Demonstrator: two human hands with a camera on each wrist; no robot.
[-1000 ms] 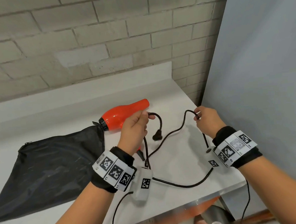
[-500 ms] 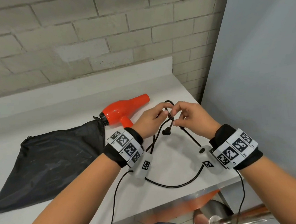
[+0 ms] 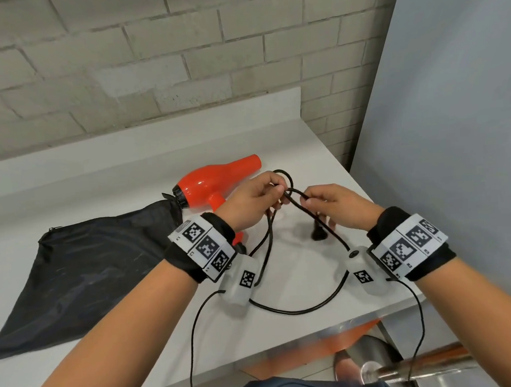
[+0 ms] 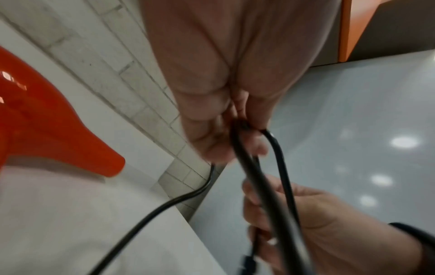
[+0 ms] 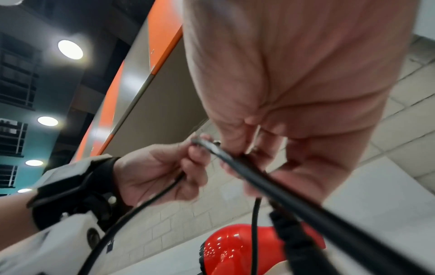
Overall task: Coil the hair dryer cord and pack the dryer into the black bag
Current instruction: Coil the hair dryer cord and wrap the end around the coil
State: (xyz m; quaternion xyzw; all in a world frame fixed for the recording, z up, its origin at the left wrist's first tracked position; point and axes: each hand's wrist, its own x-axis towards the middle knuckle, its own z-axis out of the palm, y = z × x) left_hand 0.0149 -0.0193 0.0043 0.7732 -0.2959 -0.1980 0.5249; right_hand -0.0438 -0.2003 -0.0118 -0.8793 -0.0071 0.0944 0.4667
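The orange-red hair dryer [image 3: 214, 181] lies on the white counter [image 3: 127, 177], its rear end at the mouth of the flat black bag [image 3: 82, 269]. Its black cord [image 3: 300, 310] loops over the counter front and rises to both hands. My left hand [image 3: 260, 199] pinches loops of cord [image 4: 244, 148] just right of the dryer. My right hand [image 3: 330, 206] grips the cord [image 5: 235, 160] close beside it, the two hands almost touching. The black plug [image 3: 319, 232] hangs under the right hand. In the right wrist view the dryer [image 5: 235, 249] shows below the hands.
A brick wall [image 3: 150, 65] backs the counter and a grey panel [image 3: 453, 121] closes the right side. The counter's front edge [image 3: 316, 333] runs just below my wrists. Thin sensor wires [image 3: 194, 331] hang from both wristbands.
My hands came together from apart: the right hand carried the cord leftward to the left hand, which let go of the dryer's handle. The plug now hangs under the right hand.
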